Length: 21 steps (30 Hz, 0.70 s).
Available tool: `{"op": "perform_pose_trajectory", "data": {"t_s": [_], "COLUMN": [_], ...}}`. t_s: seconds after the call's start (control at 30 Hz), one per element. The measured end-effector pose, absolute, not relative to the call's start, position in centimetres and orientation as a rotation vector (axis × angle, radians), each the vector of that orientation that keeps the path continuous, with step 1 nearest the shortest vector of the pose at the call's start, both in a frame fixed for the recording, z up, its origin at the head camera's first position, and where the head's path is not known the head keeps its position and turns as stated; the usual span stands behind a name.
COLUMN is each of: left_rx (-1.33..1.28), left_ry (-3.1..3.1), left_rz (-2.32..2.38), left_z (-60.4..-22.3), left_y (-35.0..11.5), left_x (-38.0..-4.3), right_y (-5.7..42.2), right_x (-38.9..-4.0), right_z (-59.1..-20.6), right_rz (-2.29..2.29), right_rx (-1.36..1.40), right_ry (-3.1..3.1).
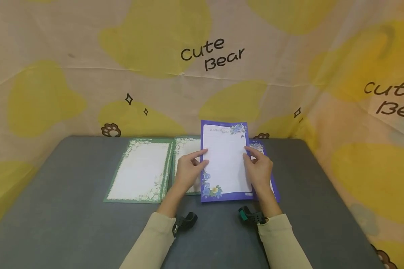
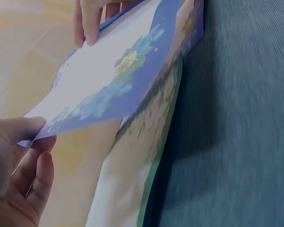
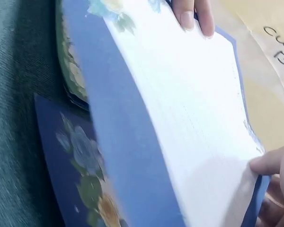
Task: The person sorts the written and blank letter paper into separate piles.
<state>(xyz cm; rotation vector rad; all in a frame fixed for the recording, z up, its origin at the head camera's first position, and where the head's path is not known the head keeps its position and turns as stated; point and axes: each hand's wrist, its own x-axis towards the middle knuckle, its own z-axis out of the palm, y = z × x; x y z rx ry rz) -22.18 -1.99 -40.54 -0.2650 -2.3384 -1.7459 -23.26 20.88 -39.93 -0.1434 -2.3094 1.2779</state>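
Between both hands, a sheet of floral paper (image 1: 226, 160) with a blue-purple border is raised above the table. My left hand (image 1: 187, 168) pinches its left edge, thumb on the face and fingers behind, as the left wrist view shows. On the opposite edge, my right hand (image 1: 260, 168) pinches the sheet the same way. Under it and to the right lies another purple-bordered sheet (image 3: 83, 161), partly covered. Two stacks of green-bordered floral paper lie to the left: one stack (image 1: 138, 170) in full view, the other (image 1: 186, 145) half hidden by the sheet and left hand.
The papers lie on a dark grey table (image 1: 70, 224) along its far side. Behind and at the sides hangs a yellow-patterned cloth (image 1: 161, 45) printed with "cute Bear". A black camera mount sits on each wrist.
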Motion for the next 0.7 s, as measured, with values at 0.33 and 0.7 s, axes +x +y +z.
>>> {"op": "perform_pose_trajectory", "data": {"t_s": [0.33, 0.7], "left_rx": [-0.271, -0.171], "left_ry": [-2.360, -2.520], "left_rz": [-1.765, -1.590], "left_z": [-41.0, -41.8], "left_y": [1.9, 5.5], "left_x": [-23.2, -24.2], "right_y": [24.1, 27.6], "right_x": [-23.8, -23.7], "right_z": [-40.0, -41.1], "right_rz": [1.281, 1.233], "right_rx": [-0.290, -0.413], "right_ry": [-2.239, -2.365]}}
